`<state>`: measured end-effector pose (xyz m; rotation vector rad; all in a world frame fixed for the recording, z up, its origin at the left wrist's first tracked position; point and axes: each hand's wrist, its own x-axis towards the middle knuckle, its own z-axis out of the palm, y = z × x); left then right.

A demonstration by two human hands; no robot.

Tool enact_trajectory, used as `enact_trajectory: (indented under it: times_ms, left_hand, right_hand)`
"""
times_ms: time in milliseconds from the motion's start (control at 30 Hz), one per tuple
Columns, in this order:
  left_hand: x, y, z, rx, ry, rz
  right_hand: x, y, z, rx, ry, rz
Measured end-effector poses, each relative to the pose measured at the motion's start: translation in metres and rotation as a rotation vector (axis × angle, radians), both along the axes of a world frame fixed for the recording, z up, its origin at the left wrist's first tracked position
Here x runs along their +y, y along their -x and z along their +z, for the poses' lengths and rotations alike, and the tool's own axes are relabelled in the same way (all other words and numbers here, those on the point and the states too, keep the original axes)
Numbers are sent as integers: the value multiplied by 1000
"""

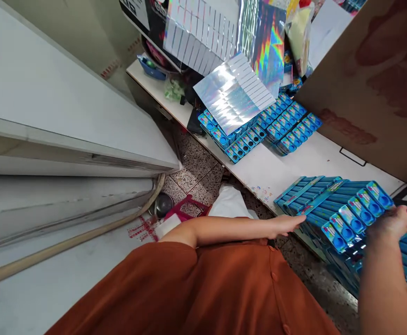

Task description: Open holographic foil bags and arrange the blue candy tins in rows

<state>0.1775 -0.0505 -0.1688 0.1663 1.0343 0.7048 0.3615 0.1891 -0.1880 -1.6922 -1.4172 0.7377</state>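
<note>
This appears to be a small packing workshop: rows of matching blue packs sit on a white surface at one o'clock, with more piled toward four o'clock, shiny sheets near twelve and a cardboard carton at two.

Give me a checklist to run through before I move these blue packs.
1. Left hand beside the near blue packs: ok, fingers extended.
2. Right hand at their other side: ok.
3. Right hand's grip firm: cannot tell, the hand is blurred.
4. Near packs supported underneath: cannot tell, their underside is hidden.
5. Far blue packs uncovered: not ok, a silver sheet lies over some.
</note>
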Motion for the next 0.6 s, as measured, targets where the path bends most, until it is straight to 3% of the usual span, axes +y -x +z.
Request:
enact_trajectory:
  times_ms: [100, 200, 300, 367, 467, 600]
  left_hand:
    - [-42, 55, -21, 329, -295, -55]
    - [-71, 122, -33, 749, -282, 67]
    - [-75, 193, -29, 1154, -307, 109]
    - [-60, 238, -22, 1460, -409, 86]
    - [-19, 295, -13, 1802, -562, 13]
    - [47, 350, -11, 1974, -626, -75]
  right_hand:
    - [-14, -10, 11, 218, 80, -151]
    - [-41, -20, 26, 211, -41, -176]
    - [-73, -26, 37, 90, -215, -152]
    - [-94, -27, 44, 36, -290, -166]
    - [-124, -26, 56, -84, -319, -167]
    - [-158, -11, 79, -307, -340, -211]
